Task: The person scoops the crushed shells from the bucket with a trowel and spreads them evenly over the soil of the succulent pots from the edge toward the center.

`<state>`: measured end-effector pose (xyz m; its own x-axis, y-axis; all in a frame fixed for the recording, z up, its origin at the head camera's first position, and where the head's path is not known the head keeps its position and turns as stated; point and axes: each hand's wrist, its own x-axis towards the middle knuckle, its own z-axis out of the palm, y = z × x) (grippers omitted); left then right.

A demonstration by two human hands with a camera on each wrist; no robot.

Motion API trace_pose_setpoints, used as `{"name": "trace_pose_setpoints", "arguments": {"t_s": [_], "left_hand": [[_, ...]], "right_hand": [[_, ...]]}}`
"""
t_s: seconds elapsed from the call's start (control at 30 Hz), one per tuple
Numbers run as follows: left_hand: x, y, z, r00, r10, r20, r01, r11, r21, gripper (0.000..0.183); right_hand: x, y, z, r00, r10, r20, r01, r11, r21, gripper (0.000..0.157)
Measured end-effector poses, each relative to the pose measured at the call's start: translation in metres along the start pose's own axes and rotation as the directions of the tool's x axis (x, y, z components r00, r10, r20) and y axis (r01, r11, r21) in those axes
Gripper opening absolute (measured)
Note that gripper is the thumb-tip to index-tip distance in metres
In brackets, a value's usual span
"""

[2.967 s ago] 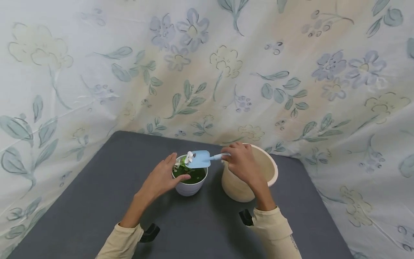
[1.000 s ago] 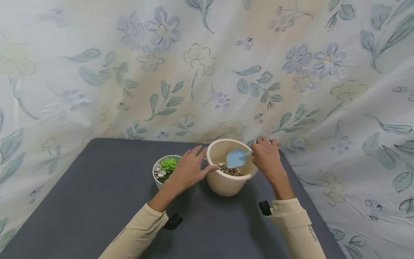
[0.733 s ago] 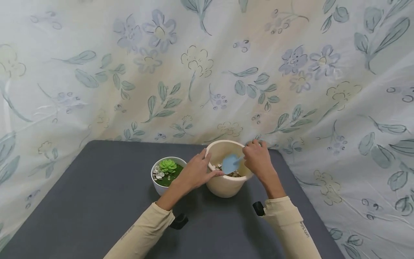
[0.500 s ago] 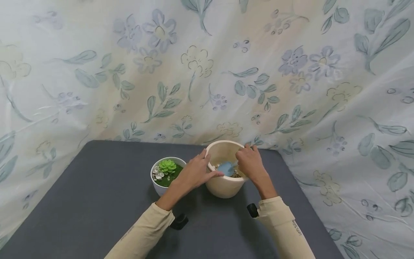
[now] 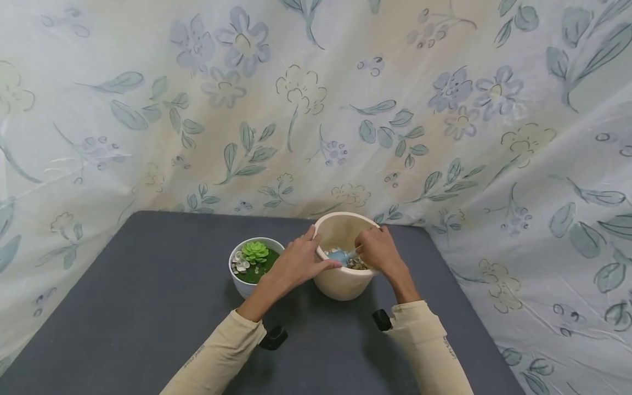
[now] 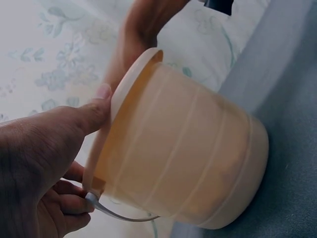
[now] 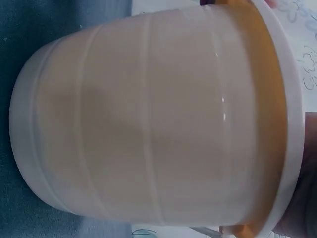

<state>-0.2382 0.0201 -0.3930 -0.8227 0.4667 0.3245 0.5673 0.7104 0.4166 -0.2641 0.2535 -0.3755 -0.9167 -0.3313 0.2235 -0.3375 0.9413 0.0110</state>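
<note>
A cream plastic bucket [image 5: 344, 286] stands on the grey table with pebbles [image 5: 357, 265] in the bottom. My left hand [image 5: 296, 260] holds its left rim, thumb at the near side; in the left wrist view the fingers curl by the wire handle [image 6: 124, 216]. My right hand [image 5: 379, 249] reaches over the right rim and grips a small light-blue trowel [image 5: 338, 256], its blade down among the pebbles. The bucket wall [image 7: 148, 119] fills the right wrist view and hides the trowel there.
Left of the bucket, partly behind my left forearm, stands a small white pot [image 5: 242, 287] with a green succulent [image 5: 255, 252], pale stones [image 5: 240, 264] and moss-green ground. A floral cloth [image 5: 296, 137] hangs right behind the table [image 5: 163, 307].
The trowel has gone from over the small pot into the bucket and down to the pebbles. My left hand has shifted right, from the small pot to the bucket's rim.
</note>
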Motion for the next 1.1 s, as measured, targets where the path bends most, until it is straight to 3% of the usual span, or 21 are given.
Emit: {"name": "trace_pose_setpoints", "arguments": {"t_s": [0.2, 0.6, 0.93, 1.1], "left_hand": [[-0.002, 0.002, 0.0, 1.0, -0.007, 0.015, 0.007, 1.0, -0.009, 0.096], [-0.002, 0.002, -0.001, 0.999, -0.051, 0.012, 0.052, 0.997, -0.063, 0.092], [-0.003, 0.001, 0.0, 0.996, -0.09, 0.022, 0.091, 0.993, -0.078, 0.099], [-0.006, -0.002, -0.002, 0.996, -0.062, 0.061, 0.067, 0.995, -0.072, 0.096]], "right_hand": [[-0.009, 0.004, -0.009, 0.998, 0.061, -0.014, -0.06, 0.996, 0.064, 0.008], [-0.025, 0.017, -0.027, 0.975, 0.141, -0.171, -0.103, 0.972, 0.21, 0.01], [-0.038, 0.026, -0.041, 0.954, 0.221, -0.204, -0.172, 0.958, 0.231, 0.011], [-0.043, 0.025, -0.045, 0.947, 0.235, -0.217, -0.186, 0.956, 0.225, 0.012]]}}
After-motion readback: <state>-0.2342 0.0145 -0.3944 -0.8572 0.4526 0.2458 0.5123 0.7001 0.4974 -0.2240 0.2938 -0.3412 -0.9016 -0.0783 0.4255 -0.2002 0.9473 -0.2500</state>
